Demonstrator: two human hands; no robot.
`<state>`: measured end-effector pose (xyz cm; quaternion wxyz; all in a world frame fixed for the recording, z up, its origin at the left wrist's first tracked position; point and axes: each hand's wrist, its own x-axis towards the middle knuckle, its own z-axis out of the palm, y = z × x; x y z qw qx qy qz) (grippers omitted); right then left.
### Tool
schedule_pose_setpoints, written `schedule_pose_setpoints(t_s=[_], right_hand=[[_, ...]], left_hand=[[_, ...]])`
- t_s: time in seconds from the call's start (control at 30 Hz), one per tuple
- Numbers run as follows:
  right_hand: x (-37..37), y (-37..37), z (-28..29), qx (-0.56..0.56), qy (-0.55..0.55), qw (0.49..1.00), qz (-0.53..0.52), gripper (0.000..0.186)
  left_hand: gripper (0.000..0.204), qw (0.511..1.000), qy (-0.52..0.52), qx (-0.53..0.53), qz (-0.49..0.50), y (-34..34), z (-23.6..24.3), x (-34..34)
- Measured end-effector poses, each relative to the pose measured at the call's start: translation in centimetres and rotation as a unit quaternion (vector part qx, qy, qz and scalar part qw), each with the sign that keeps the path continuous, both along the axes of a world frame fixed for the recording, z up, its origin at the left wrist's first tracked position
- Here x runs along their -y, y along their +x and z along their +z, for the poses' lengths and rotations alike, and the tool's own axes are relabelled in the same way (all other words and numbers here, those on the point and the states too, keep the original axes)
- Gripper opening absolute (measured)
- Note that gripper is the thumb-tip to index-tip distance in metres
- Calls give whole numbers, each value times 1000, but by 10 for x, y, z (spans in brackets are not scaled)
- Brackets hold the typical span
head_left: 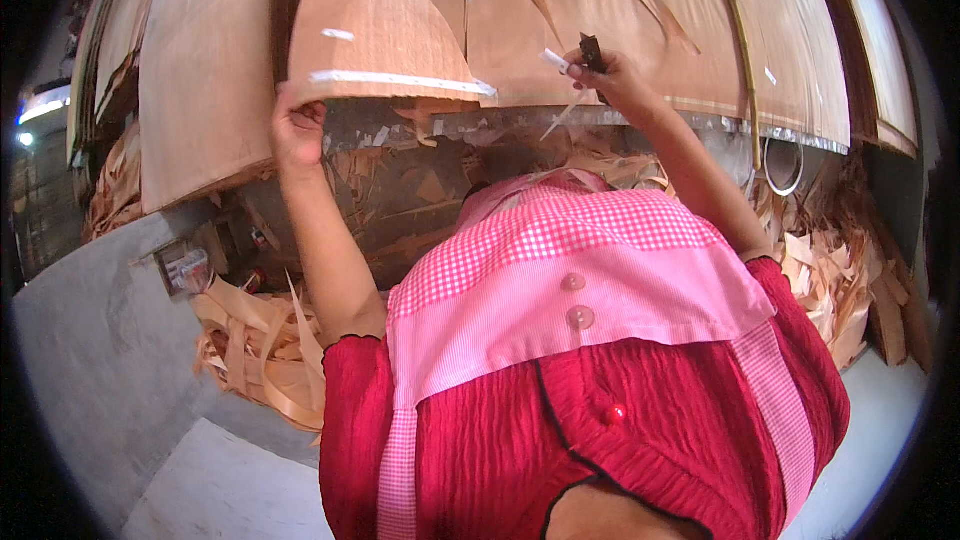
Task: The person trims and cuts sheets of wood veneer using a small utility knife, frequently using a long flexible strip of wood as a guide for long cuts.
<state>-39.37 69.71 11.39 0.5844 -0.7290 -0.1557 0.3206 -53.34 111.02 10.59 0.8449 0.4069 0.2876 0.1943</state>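
My left hand (299, 132) is closed at the near left corner of a thin wood veneer sheet (400, 45), its fingers curled at the edge. Along that near edge runs a strip of white tape (390, 82), and a few short tape pieces (338, 35) are stuck farther up the sheet. My right hand (622, 87) is raised over the near edge of the larger veneer (600, 0) to the right. A short strip of white tape (556, 61) is pinched at its fingertips, and a small dark tool (592, 53), its exact kind unclear, is gripped in the same hand.
More veneer stacks stand at left (200, 70) and far right (880, 50). A narrow yellowish strip (742, 40) crosses the right-hand sheets, with a white ring (785, 188) hanging near its end. Veneer scraps (265, 345) heap up below at left and also at right (825, 285).
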Motion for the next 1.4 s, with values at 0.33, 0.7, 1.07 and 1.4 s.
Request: schedule_pose_setpoints(t_s=[0.33,0.7,1.07,1.4], right_hand=[[3,-1,5,-100,72,992,-21,19],[-17,-2,-18,-187,78,978,-48,19],[-24,0,-48,-301,90,939,-140,14],[-24,3,-56,-312,82,938,-126,19]], left_hand=[[28,957,245,-59,-144,15,-35,148],[42,705,654,-209,-178,-2,-71,137],[7,403,899,104,-135,9,-47,110],[8,481,811,178,-281,-95,-39,136]])
